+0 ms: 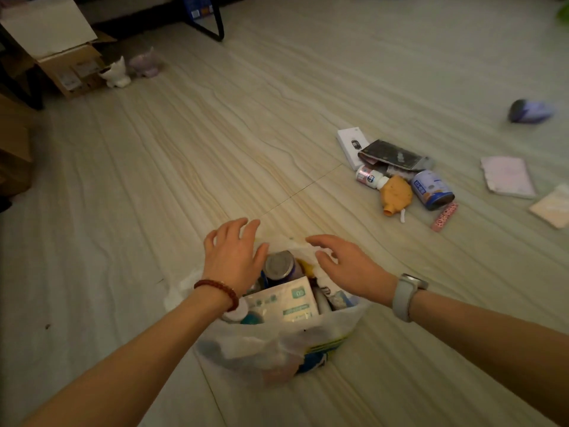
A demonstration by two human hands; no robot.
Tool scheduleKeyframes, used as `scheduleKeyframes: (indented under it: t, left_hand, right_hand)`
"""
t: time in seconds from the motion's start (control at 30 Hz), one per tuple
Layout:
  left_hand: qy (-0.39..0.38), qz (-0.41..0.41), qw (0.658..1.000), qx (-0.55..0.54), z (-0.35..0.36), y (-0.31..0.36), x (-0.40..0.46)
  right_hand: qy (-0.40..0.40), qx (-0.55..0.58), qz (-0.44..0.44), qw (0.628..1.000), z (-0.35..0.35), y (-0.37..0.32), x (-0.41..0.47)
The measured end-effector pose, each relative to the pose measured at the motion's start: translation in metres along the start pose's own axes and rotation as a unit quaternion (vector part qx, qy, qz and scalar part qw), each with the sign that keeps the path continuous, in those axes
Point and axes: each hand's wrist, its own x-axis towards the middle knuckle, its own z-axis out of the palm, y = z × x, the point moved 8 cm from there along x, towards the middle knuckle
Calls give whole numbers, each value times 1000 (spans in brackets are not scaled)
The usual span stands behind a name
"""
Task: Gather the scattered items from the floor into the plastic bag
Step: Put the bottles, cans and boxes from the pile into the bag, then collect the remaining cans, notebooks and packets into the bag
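A translucent white plastic bag [264, 349] stands open on the floor below me, holding a tin can [279, 264], a flat white packet [284, 302] and several other items. My left hand [232, 257] hovers over the bag's left rim with fingers spread, holding nothing. My right hand [341, 266] hangs over the right rim, fingers straight and empty. To the right on the floor lie a white box [351, 146], a dark pouch [394, 155], a small bottle [371, 177], an orange object [395, 194], a blue can [432, 189] and a pink stick [445, 216].
Further right lie a pale booklet [508, 177], a white packet [552, 209] and a blurred purple item [529, 110]. Cardboard boxes [67, 63] and two small figurines [118, 73] stand at the far left, near a black chair leg [212, 29].
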Motion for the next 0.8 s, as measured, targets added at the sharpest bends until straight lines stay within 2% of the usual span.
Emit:
scheduleKeyframes:
  t: [0.13, 0.3, 0.4, 0.57, 0.8]
  left_hand:
    - [-69, 51, 996, -25, -16, 69, 32]
    - [-92, 17, 991, -95, -99, 116, 12]
    - [-112, -19, 986, -124, -168, 127, -14]
    - [-125, -119, 973, -152, -312, 131, -50]
    - [-105, -150, 973, -143, -482, 109, -50]
  right_hand:
    - [-3, -49, 70, 996, -70, 9, -19]
    - [118, 4, 200, 973, -171, -22, -86]
    - [157, 28, 251, 955, -221, -72, -133]
    - [156, 48, 306, 938, -290, -183, -187]
    - [117, -29, 272, 955, -364, -328, -199]
